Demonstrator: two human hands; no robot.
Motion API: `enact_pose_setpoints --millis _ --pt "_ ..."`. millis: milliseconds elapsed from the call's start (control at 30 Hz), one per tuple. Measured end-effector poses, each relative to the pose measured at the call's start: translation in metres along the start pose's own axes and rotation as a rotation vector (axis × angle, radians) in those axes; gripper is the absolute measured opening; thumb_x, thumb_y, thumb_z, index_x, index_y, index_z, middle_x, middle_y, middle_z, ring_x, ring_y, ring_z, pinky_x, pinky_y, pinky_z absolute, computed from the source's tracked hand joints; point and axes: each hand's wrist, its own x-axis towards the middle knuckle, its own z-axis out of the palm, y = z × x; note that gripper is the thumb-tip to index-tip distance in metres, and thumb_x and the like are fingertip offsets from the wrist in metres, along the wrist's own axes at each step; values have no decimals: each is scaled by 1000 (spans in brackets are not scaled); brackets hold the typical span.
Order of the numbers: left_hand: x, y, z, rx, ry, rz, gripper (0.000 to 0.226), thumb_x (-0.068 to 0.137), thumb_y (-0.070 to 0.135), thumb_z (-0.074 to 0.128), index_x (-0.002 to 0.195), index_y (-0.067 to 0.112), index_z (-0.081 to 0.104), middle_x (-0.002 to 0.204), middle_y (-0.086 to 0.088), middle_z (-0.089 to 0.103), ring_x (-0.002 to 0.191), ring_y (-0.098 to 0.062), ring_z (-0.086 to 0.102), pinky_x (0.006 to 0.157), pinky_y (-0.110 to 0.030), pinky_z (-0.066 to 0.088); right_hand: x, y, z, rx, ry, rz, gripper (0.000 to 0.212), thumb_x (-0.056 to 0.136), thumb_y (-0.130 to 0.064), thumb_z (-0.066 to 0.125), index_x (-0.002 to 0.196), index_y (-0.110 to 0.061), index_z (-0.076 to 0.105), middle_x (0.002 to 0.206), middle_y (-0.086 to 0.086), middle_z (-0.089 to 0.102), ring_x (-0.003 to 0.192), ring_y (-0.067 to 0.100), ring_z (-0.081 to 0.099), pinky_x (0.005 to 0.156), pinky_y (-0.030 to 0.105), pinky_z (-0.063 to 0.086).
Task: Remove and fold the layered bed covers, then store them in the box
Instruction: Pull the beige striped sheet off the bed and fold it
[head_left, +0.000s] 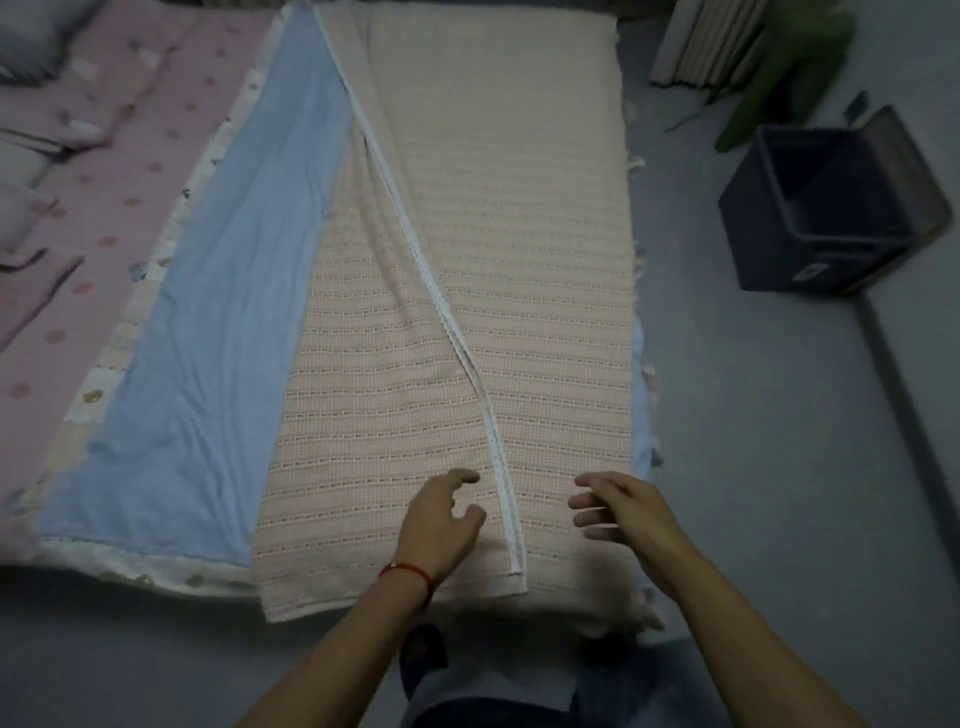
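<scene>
Bare forearms, 1 wrist band

Both arms are unsleeved; the left hand (441, 519) has a thin red string bracelet (410, 571) at its wrist, the right hand (623, 506) has none. At 6 o'clock, dark trousers (467, 696) (colour unclear).

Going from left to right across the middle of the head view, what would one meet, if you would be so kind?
pink spotted sheet → blue cover → peach woven blanket → grey floor → dark storage box

Head cam looks fwd/down, close over bed (519, 156).
</scene>
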Motion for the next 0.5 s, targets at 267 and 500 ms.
enact_pose_setpoints --millis 267,500 --pt "66 220 102 -151 283 136 26 87 13 60 108 27 69 106 15 66 97 -2 60 82 -23 52 68 -92 -165 176 -76 -218 22 104 -14 50 106 -4 69 92 20 75 75 26 68 70 34 56" --pt "111 399 196 -195 314 109 9 94 26 63 103 31 65 101 14 66 96 -2 62 80 -17 50 103 -165 -363 -259 -43 -439 20 100 -18 55 108 -27 72 104 -6 72 95 14 67 82 35 58"
